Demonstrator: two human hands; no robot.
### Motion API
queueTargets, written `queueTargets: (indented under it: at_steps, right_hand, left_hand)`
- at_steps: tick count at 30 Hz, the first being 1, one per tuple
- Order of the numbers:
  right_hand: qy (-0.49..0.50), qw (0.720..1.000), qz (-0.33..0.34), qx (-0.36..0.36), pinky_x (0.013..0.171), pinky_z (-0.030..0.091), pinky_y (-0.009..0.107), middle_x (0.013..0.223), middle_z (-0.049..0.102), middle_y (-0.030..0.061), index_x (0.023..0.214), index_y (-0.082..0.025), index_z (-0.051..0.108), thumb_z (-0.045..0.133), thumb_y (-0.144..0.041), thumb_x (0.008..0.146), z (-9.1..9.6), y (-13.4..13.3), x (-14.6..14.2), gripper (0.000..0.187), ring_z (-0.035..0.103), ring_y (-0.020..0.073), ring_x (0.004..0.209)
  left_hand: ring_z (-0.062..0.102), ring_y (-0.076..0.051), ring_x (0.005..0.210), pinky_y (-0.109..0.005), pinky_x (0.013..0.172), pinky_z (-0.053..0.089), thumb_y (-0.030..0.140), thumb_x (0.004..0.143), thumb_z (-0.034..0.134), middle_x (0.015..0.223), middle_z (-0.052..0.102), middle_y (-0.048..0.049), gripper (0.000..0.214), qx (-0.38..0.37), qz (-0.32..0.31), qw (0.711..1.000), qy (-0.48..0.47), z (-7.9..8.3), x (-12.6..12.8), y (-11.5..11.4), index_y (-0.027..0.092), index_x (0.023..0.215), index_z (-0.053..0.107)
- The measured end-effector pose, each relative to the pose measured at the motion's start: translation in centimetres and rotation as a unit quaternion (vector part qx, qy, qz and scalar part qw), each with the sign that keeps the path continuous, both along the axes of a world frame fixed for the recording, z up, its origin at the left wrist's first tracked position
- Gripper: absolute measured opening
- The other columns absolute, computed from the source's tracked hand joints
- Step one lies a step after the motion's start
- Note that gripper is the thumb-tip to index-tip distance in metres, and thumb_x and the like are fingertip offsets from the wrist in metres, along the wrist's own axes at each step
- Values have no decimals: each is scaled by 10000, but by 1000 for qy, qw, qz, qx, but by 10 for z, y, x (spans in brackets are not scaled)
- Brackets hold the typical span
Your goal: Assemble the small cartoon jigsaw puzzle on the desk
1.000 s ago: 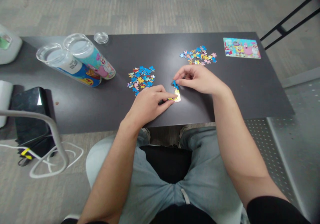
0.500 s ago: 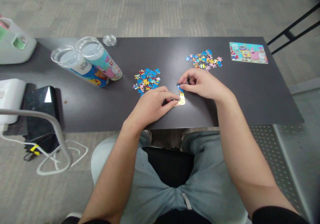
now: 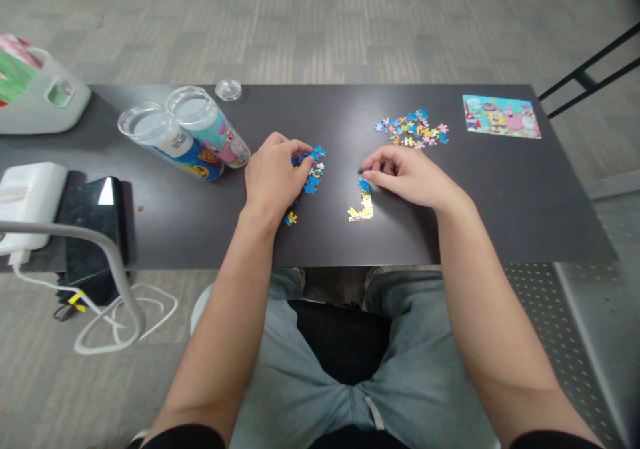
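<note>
A short L-shaped strip of joined puzzle pieces (image 3: pixel 363 204), blue at the top and yellow below, lies on the dark table (image 3: pixel 500 195). My right hand (image 3: pixel 407 175) rests beside its upper end, fingers curled, fingertips touching the blue top piece. My left hand (image 3: pixel 273 179) lies over a pile of loose, mostly blue pieces (image 3: pixel 313 169), fingers bent down onto them; what they pinch is hidden. One stray piece (image 3: pixel 289 219) sits by my left wrist.
A second pile of mixed-colour pieces (image 3: pixel 413 129) and a cartoon picture card (image 3: pixel 501 117) lie at the back right. Two clear printed tubes (image 3: pixel 190 135) lie on their sides at the left, a small clear lid (image 3: pixel 229 89) behind them. A black device (image 3: pixel 95 225) sits at the left edge.
My left hand has let go of the joined strip and moved up and left onto the blue pile. My right hand stays at the strip's top. The camera has tilted.
</note>
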State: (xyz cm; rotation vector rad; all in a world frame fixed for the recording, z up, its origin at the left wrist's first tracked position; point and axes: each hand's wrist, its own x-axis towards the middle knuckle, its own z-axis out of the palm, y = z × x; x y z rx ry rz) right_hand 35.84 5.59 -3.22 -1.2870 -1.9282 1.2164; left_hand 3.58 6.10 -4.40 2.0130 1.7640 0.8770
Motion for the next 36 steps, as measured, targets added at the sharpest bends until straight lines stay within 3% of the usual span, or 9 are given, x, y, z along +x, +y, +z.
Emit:
queueTargets:
  at_steps: [9, 17, 20, 27, 36]
  right_hand:
    - [5, 1000, 2, 8, 771, 483, 501, 971, 820, 42, 1097, -356, 872, 1005, -560, 1054, 2, -3, -1, 247, 602, 263, 783]
    - [1, 1000, -3, 17, 769, 457, 509, 966, 793, 54, 1092, -361, 871, 985, -531, 1067, 0, -4, -1, 206, 574, 266, 770]
    - [-1, 1000, -3, 24, 774, 445, 515, 972, 788, 58, 1103, -356, 877, 950, -517, 1098, 0, -4, -2, 177, 548, 259, 760]
    - [-12, 1000, -4, 27, 767, 440, 519, 968, 791, 60, 1104, -374, 899, 972, -547, 1091, -3, -2, 1, 188, 545, 274, 757]
    - [-19, 999, -13, 40, 736, 452, 515, 953, 764, 68, 1072, -382, 860, 939, -558, 1070, 3, -6, -5, 193, 561, 278, 743]
  left_hand:
    - [708, -329, 1064, -515, 1036, 647, 364, 1060, 881, 1230, 799, -97, 202, 0, 9, 1000, -8, 9, -18, -3, 313, 1239, 958]
    - [697, -302, 994, -540, 1059, 647, 304, 1057, 876, 1281, 767, -100, 193, -17, 18, 1000, -5, -2, -31, -4, 299, 1241, 931]
    - [709, -301, 1016, -521, 1051, 649, 281, 1049, 900, 1287, 757, -95, 184, -20, 19, 1000, -7, 1, -27, -4, 298, 1230, 930]
    - [719, -307, 1097, -506, 1078, 663, 230, 1040, 902, 1260, 737, -70, 203, -17, -52, 998, -4, 9, -3, 1, 362, 1175, 979]
    - [738, -322, 1084, -519, 1045, 662, 241, 1012, 971, 1249, 772, -82, 156, -41, -24, 998, 31, 14, -1, 3, 334, 1136, 984]
